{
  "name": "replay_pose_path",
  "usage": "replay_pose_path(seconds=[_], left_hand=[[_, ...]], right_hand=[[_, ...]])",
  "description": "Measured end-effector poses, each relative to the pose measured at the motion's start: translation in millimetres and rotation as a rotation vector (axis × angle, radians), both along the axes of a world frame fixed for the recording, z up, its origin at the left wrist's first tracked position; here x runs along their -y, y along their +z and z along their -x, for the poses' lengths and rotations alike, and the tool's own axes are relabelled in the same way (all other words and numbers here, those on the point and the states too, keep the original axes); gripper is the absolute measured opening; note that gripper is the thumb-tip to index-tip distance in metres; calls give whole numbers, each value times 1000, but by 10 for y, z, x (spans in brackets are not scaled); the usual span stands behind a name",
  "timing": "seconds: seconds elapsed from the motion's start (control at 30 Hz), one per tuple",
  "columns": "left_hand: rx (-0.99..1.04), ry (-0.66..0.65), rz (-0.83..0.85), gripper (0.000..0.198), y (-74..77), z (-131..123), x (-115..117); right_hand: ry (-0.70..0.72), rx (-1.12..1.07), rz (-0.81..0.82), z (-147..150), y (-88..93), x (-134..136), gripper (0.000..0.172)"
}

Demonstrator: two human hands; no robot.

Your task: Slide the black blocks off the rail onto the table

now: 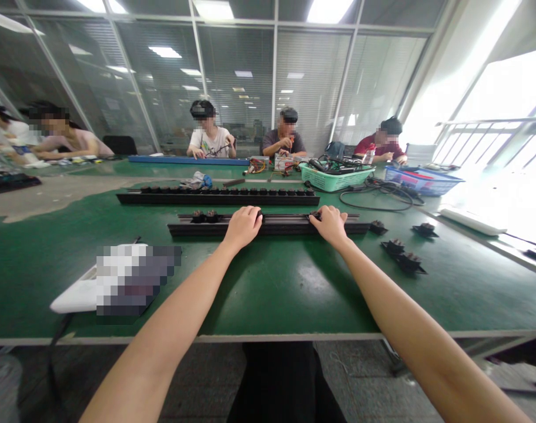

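Black rail [285,227] lay at 12 o'clock on the desk [268,288]. Left hand [244,226] and right hand [332,225] were both curled over its top. Couldn't tell if the fingertips pinched a module. Loose modules [402,255] sat at 3 o'clock. Best practice: even two-hand pressure, rail flat.

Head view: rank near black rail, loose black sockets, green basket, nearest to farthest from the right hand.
1. near black rail, under the right hand.
2. loose black sockets, on the table rightward.
3. green basket, across the table, beyond.
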State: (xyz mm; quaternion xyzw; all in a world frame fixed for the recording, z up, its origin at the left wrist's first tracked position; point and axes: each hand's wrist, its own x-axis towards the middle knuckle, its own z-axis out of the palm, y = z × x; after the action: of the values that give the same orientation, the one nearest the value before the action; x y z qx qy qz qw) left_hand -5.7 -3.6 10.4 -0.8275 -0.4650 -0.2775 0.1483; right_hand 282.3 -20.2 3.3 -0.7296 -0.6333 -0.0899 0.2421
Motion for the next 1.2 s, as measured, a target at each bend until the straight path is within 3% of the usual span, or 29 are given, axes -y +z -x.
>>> replay_pose_path(seconds=[1.2], left_hand=[[17, -11, -2, 32, -18, 8, -22]], right_hand=[[-16, -23, -22, -111, 7, -13, 26]])
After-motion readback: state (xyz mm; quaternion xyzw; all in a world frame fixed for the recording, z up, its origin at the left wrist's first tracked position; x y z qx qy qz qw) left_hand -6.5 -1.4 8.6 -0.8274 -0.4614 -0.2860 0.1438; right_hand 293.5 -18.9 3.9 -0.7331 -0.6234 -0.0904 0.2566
